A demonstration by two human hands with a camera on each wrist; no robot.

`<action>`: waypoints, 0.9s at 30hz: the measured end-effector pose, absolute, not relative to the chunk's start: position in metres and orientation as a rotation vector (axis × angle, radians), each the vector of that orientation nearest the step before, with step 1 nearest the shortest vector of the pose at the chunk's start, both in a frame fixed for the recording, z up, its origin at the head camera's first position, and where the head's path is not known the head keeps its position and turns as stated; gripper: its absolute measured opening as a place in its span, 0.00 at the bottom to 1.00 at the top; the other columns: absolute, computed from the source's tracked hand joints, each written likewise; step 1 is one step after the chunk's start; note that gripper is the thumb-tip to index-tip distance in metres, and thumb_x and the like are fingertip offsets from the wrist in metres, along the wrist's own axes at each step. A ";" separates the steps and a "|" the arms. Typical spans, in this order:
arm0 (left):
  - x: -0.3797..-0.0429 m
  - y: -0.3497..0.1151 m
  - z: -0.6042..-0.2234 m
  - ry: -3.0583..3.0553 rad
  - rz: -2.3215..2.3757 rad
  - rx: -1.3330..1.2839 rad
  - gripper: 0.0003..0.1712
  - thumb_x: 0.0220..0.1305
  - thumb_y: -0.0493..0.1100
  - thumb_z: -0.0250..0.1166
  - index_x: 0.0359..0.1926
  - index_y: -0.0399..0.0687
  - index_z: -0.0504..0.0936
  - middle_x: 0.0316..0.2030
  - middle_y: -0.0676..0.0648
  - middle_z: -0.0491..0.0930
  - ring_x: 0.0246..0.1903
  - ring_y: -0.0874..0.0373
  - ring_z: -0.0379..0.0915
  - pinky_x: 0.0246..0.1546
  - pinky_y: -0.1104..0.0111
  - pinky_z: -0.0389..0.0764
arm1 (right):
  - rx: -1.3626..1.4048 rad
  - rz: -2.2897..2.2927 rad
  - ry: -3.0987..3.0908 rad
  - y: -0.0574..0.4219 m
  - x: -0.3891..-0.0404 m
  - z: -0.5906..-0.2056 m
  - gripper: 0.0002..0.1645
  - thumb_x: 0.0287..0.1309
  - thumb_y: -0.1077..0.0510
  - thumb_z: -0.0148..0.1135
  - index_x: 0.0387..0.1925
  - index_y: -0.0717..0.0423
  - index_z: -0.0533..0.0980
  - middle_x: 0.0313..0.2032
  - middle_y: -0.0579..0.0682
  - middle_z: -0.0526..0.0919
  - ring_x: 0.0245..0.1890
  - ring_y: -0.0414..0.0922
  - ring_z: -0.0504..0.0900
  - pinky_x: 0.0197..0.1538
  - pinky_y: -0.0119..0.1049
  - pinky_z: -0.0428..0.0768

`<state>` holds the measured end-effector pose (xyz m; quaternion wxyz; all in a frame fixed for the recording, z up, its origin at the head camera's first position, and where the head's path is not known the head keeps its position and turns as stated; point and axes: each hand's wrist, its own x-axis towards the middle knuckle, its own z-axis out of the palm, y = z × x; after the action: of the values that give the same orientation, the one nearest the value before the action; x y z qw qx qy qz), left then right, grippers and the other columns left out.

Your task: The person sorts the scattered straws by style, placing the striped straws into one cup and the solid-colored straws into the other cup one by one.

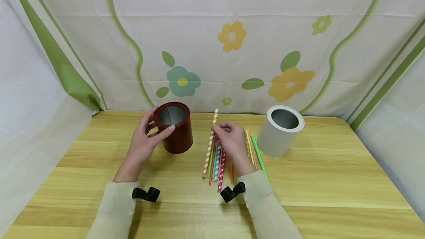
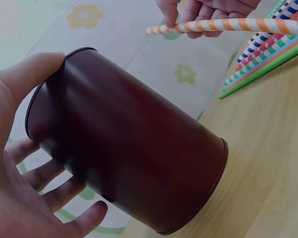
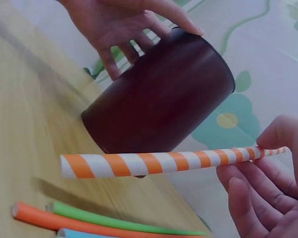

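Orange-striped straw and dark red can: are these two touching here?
Apart. The head view shows bare tabletop between the orange-striped straw and the dark red can; the right wrist view merely overlaps them.

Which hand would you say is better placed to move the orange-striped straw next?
Probably the right hand: it pinches the orange-striped straw between thumb and fingers, while the left hand is around the dark red can.

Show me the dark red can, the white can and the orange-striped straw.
Dark red can (image 1: pixel 179 138), head view, side wall.
White can (image 1: pixel 275 140), head view, side wall.
Orange-striped straw (image 3: pixel 159 162), right wrist view, mid-shaft.
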<state>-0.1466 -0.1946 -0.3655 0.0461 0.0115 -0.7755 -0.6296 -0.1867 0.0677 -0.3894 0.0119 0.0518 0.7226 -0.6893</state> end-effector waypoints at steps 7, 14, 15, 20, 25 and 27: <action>-0.151 -0.199 -0.363 -2.338 -1.977 0.052 0.48 0.69 0.50 0.77 0.83 0.66 0.62 0.78 0.51 0.66 0.72 0.53 0.62 0.63 0.74 0.75 | 0.132 -2.210 2.228 0.070 -0.188 -0.386 0.07 0.64 0.59 0.69 0.41 0.59 0.85 0.31 0.51 0.89 0.26 0.43 0.86 0.36 0.42 0.91; -0.157 -0.205 -0.358 -2.330 -2.029 0.072 0.42 0.66 0.47 0.79 0.76 0.60 0.68 0.72 0.53 0.69 0.69 0.55 0.63 0.63 0.73 0.75 | 0.125 -2.191 2.226 0.070 -0.188 -0.389 0.06 0.65 0.59 0.70 0.40 0.58 0.84 0.31 0.50 0.88 0.26 0.44 0.86 0.40 0.49 0.91; -0.157 -0.206 -0.358 -2.330 -2.035 0.073 0.42 0.66 0.47 0.79 0.75 0.59 0.68 0.71 0.54 0.69 0.68 0.56 0.63 0.64 0.73 0.75 | 0.123 -2.188 2.231 0.070 -0.187 -0.389 0.06 0.65 0.59 0.70 0.40 0.58 0.84 0.31 0.50 0.89 0.26 0.44 0.86 0.40 0.49 0.91; -0.158 -0.209 -0.357 -2.340 -2.041 0.053 0.40 0.66 0.45 0.78 0.74 0.59 0.68 0.68 0.55 0.71 0.69 0.56 0.63 0.71 0.64 0.71 | 0.131 -2.189 2.276 0.071 -0.184 -0.385 0.08 0.64 0.57 0.69 0.41 0.57 0.85 0.32 0.51 0.89 0.28 0.43 0.87 0.40 0.50 0.92; -0.160 -0.209 -0.358 -2.297 -2.083 -0.015 0.39 0.67 0.42 0.77 0.73 0.56 0.66 0.72 0.52 0.69 0.74 0.55 0.61 0.81 0.50 0.62 | 0.101 -2.255 2.278 0.072 -0.180 -0.376 0.08 0.65 0.57 0.69 0.40 0.58 0.85 0.32 0.51 0.89 0.28 0.44 0.88 0.38 0.42 0.92; -0.161 -0.209 -0.358 -2.281 -2.109 -0.041 0.39 0.67 0.40 0.77 0.73 0.55 0.66 0.75 0.50 0.67 0.76 0.54 0.60 0.83 0.49 0.60 | 0.062 -2.292 2.260 0.073 -0.179 -0.372 0.07 0.66 0.58 0.69 0.40 0.59 0.84 0.32 0.50 0.89 0.28 0.44 0.88 0.37 0.39 0.91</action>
<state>-0.1612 -0.2092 -0.3584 0.0173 -0.0132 -0.7340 -0.6788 -0.1785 0.0729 -0.3719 -0.0390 0.0193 0.7014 -0.7114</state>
